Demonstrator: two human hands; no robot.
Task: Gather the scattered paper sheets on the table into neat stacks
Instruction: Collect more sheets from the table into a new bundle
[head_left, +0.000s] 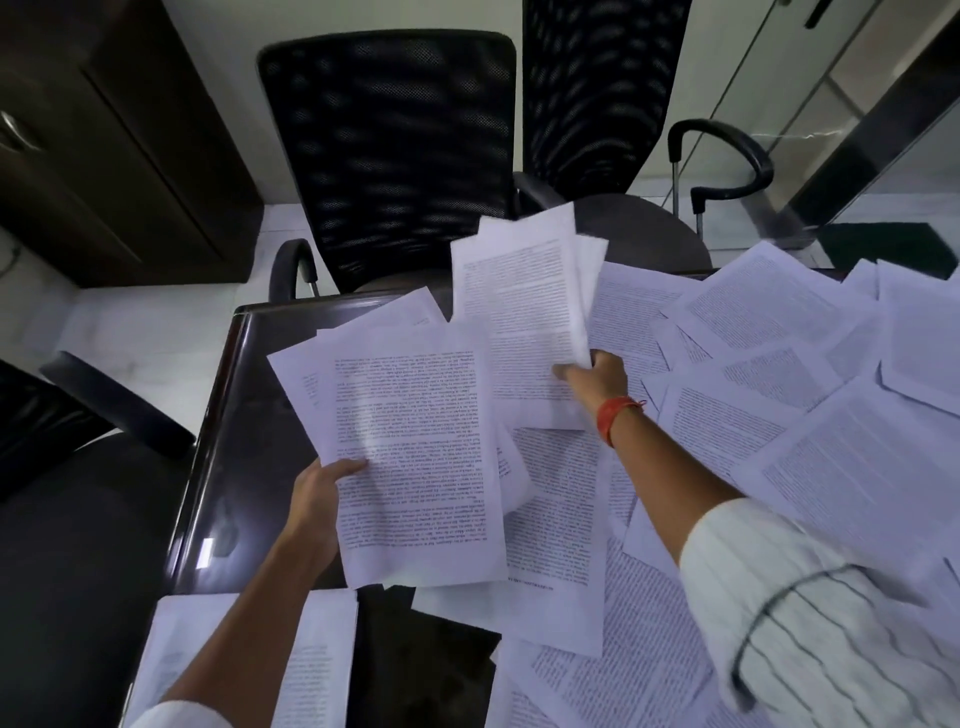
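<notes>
Head view: left hand (317, 493) grips collected bundle (415, 457), right hand (597, 376) pinches fresh sheets (519, 312) (loosely fanned), so merging may skew or drop them.

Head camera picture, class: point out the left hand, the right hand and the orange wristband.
left hand (318, 491), head view, back of the hand.
right hand (597, 376), head view, knuckles.
orange wristband (615, 415), head view, band's middle.

I see printed white sheets strewn overlapping across the dark table (218, 415) — one fanned bundle of sheets (415, 447) raised at the left, a second handful of sheets (519, 312) lifted and tilted beyond it, loose scattered sheets (779, 415) lying flat at the right.
</notes>
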